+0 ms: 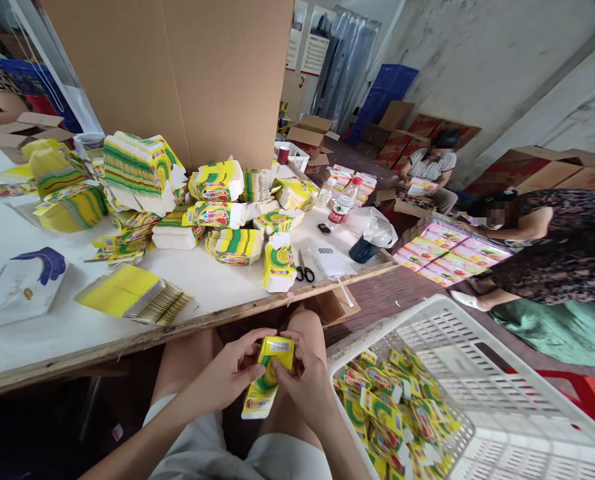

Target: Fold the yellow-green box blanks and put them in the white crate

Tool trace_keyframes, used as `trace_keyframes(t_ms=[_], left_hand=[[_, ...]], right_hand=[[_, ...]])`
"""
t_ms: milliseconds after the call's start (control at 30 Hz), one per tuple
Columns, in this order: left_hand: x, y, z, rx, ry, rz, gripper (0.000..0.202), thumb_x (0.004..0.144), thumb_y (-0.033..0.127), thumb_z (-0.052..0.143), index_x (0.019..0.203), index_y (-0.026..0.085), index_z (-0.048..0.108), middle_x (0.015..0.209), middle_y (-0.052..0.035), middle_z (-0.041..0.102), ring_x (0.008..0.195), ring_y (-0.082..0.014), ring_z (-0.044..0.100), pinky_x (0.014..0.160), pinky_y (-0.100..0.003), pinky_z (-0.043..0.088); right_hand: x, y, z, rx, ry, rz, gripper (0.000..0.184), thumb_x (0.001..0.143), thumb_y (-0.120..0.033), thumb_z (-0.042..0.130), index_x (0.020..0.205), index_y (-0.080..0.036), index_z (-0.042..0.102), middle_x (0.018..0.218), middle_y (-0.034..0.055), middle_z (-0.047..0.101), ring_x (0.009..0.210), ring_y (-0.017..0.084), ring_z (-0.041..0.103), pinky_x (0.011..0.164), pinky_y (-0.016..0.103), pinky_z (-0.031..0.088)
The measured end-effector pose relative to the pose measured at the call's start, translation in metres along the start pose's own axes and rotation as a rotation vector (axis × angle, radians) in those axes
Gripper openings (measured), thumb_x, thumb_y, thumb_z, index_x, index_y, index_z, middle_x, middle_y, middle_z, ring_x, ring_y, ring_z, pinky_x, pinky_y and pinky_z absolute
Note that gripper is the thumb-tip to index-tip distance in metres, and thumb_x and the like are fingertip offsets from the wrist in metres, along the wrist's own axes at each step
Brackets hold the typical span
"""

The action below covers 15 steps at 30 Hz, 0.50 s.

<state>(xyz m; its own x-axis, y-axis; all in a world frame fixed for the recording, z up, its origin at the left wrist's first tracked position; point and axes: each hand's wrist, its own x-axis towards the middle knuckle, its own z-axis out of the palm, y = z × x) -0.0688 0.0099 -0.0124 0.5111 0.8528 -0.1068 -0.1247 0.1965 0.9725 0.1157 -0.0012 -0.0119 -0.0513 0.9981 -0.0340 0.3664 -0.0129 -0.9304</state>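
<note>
Above my lap, both hands grip one small yellow and green printed carton (262, 399) with a barcode at its far end. My left hand (241, 365) pinches its left edge, thumb on top. My right hand (305, 365) closes on the right edge, its thumb pressing the printed face. The carton tilts, its near end pointing down between my legs. To the right, a white plastic basket (345, 360) holds many similar small cartons (385, 413). Stacks of flat cartons (137, 170) in the same print lie on the white table (237, 293) ahead.
On the table are scissors (303, 268), a water bottle (345, 200), a dark cup (365, 248), a white packet (25, 283) and a yellow carton bundle (122, 293). Behind rises a large cardboard sheet (187, 73). Two people work at the right near pink boxes (447, 247).
</note>
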Motion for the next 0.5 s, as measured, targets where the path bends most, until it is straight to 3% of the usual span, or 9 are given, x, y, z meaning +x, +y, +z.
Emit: trace_keyframes(t_ms=[167,300,500], left_hand=[[0.002,-0.002,0.001,-0.029,0.014,0.014,0.047,0.088,0.022,0.065,0.134,0.024,0.054,0.127,-0.0129,0.068,0.115,-0.0267,0.065,0.091,-0.037,0.053],[0.003,0.000,0.000,-0.151,0.018,-0.024,0.050,0.081,0.026,0.075,0.128,0.022,0.058,0.111,-0.0111,0.074,0.097,-0.0237,0.071,0.083,-0.033,0.054],[0.011,-0.003,0.012,-0.201,0.014,-0.018,0.048,0.079,0.019,0.076,0.125,0.021,0.062,0.103,-0.0074,0.076,0.086,-0.0187,0.071,0.078,-0.027,0.053]], right_hand=[[0.002,0.000,-0.005,-0.067,0.039,-0.003,0.035,0.080,-0.026,0.069,0.114,-0.020,0.067,0.057,-0.0059,0.058,0.051,0.016,0.052,0.051,0.027,0.039],[-0.001,0.004,-0.014,0.093,-0.034,-0.014,0.040,0.089,-0.039,0.063,0.124,-0.020,0.069,0.061,-0.0037,0.059,0.052,0.015,0.051,0.051,0.026,0.041],[-0.005,0.013,-0.012,0.273,0.171,-0.026,0.029,0.083,-0.043,0.072,0.102,-0.020,0.077,0.085,0.0045,0.073,0.075,0.020,0.064,0.067,0.030,0.052]])
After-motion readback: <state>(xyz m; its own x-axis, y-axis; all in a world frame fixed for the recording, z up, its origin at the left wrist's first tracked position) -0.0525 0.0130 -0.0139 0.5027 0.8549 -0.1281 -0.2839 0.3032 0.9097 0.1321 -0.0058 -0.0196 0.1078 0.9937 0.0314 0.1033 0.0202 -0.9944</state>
